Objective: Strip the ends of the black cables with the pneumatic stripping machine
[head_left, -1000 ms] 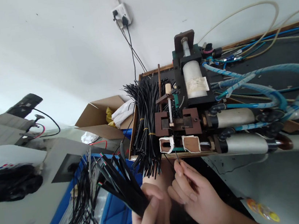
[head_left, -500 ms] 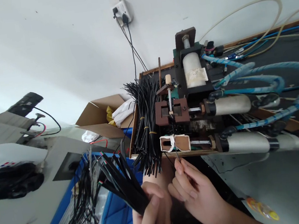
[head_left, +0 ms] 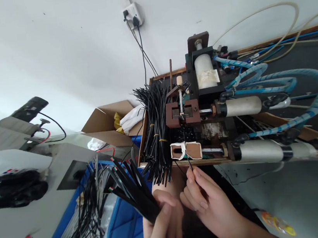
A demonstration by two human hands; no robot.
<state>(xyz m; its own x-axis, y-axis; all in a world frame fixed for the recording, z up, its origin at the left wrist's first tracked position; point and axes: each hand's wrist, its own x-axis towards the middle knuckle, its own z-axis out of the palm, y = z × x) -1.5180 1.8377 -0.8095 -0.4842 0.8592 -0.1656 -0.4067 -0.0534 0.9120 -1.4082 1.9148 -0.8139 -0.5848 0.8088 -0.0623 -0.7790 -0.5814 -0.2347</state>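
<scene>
Our left grip [head_left: 161, 226] closes around a bundle [head_left: 138, 199], its tips fanning up and left. Our right grip [head_left: 209, 204], nearer the clamp [head_left: 194, 150], pinches a thin wire [head_left: 190, 164] whose long axis runs away from us, up to the seam where the clamp's halves meet. Beyond, a tied pile [head_left: 158, 146] lies on the dark counter [head_left: 309, 58], left of the cylinders [head_left: 243, 106]; a pale wall [head_left: 64, 49] stands behind.

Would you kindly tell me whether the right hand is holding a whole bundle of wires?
No, the right hand pinches one thin wire, while the left hand holds a bundle.
</scene>
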